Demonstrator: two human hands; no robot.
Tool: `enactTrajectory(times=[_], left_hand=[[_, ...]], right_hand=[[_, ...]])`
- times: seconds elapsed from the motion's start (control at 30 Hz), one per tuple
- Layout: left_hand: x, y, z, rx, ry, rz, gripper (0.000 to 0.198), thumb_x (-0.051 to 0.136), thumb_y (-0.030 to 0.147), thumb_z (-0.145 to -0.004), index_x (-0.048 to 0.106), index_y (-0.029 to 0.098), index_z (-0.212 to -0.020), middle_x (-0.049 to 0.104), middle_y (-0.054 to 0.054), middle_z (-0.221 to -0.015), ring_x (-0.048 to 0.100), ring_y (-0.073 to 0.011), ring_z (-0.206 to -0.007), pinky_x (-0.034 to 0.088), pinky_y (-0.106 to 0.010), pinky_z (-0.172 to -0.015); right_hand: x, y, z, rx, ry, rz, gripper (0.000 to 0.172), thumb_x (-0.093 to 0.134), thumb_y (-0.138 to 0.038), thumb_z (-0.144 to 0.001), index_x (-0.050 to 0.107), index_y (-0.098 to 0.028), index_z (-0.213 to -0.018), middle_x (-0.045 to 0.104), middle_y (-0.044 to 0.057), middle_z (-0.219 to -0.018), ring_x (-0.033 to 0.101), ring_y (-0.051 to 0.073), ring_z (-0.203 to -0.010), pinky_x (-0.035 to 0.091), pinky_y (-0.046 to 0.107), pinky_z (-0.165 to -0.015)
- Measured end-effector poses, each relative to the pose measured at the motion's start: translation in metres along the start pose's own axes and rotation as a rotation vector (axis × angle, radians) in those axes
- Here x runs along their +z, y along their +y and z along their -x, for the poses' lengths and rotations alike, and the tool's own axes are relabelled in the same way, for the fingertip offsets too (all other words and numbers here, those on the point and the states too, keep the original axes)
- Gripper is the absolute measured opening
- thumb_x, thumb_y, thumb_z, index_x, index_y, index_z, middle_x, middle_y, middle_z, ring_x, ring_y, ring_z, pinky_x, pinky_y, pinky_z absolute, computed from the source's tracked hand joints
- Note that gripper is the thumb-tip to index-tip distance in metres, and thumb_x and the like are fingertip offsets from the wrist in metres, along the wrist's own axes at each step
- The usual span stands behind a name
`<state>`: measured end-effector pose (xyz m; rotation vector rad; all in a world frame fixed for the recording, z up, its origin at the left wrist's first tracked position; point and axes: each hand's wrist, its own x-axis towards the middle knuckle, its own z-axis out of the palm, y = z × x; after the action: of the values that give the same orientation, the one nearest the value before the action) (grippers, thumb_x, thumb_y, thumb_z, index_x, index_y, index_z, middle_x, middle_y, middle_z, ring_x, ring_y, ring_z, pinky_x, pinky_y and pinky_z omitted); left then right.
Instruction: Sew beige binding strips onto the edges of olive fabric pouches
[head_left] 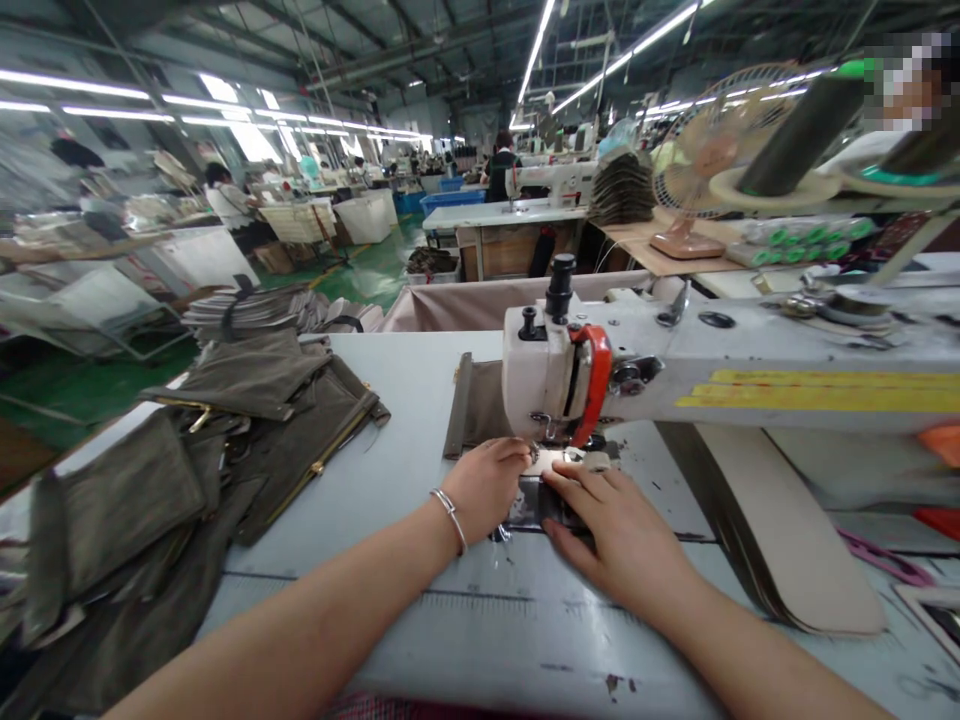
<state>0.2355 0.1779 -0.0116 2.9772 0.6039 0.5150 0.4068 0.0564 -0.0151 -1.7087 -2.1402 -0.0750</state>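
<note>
Both my hands work beneath the head of a white sewing machine (551,375) that has a red lever guard. My left hand (487,490), with a silver bracelet at the wrist, has its fingers closed at the left edge of a small pale fabric piece (551,461) by the presser foot. My right hand (611,510) lies palm down, its fingers stretched toward the same piece and its thumb apart on the machine bed. A grey-brown fabric panel (484,400) extends behind the needle area, partly hidden by the machine head. The needle tip is not clearly visible.
Grey-brown zippered fabric pieces (277,430) are heaped at the left of the table. A stack of long rounded panels (802,550) lies under the machine arm, near pink scissors (889,558). Thread cones (806,130) and a fan (705,160) stand behind right.
</note>
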Motion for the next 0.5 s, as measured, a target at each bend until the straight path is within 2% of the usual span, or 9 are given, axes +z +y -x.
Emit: enactTrajectory(times=[0.17,0.37,0.5], left_hand=[[0.0004,-0.0004,-0.0018,0.019,-0.04,-0.054,0.024,0.047,0.006,-0.089,0.064,0.011,-0.106,0.065,-0.01,-0.114,0.056,-0.0179,-0.112,0.046,-0.034,-0.102],[-0.0013,0.0032,0.0032,0.027,-0.037,-0.04,0.022,0.051,0.008,-0.088,0.064,0.012,-0.105,0.064,-0.008,-0.114,0.056,-0.0156,-0.112,0.044,-0.03,-0.104],[0.0002,0.0018,0.004,0.024,-0.017,-0.039,0.023,0.051,0.009,-0.087,0.063,0.013,-0.106,0.064,-0.007,-0.114,0.056,-0.0159,-0.113,0.044,-0.032,-0.104]], right_hand=[[-0.0022,-0.0015,-0.0007,0.015,0.021,-0.014,0.044,0.054,-0.036,-0.086,0.053,-0.021,-0.128,0.06,0.01,-0.116,0.053,0.026,-0.103,0.047,0.045,-0.084],[-0.0015,-0.0044,-0.0008,-0.007,0.022,-0.027,0.034,0.052,-0.028,-0.088,0.057,-0.02,-0.12,0.06,0.009,-0.114,0.053,0.024,-0.104,0.046,0.043,-0.088],[-0.0073,-0.0074,-0.0005,-0.029,0.028,-0.012,0.035,0.055,-0.026,-0.086,0.057,-0.02,-0.121,0.06,0.009,-0.116,0.053,0.023,-0.105,0.046,0.042,-0.089]])
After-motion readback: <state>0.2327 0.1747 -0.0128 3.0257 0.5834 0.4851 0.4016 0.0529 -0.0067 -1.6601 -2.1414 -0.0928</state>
